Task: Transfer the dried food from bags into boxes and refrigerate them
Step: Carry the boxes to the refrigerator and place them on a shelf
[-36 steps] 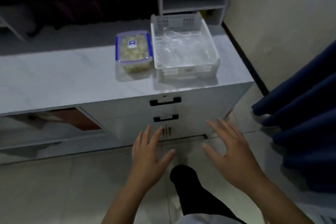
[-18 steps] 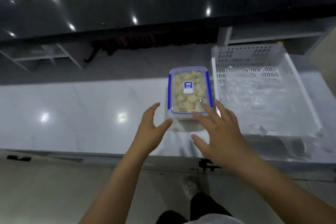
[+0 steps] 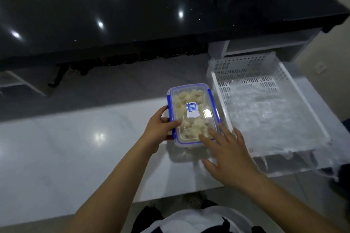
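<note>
Head view: lidded box (image 3: 194, 114) of dried food filled near bench's right edge; left hand (image 3: 161, 128) grips it, right hand (image 3: 225, 149) rests flat-fingered; refrigerating remains.

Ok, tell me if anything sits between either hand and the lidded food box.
Nothing visible does. The left hand already grips the food box at its left edge, and the right hand lies with straight fingers on its near right corner. The white basket stands beside it.
</note>
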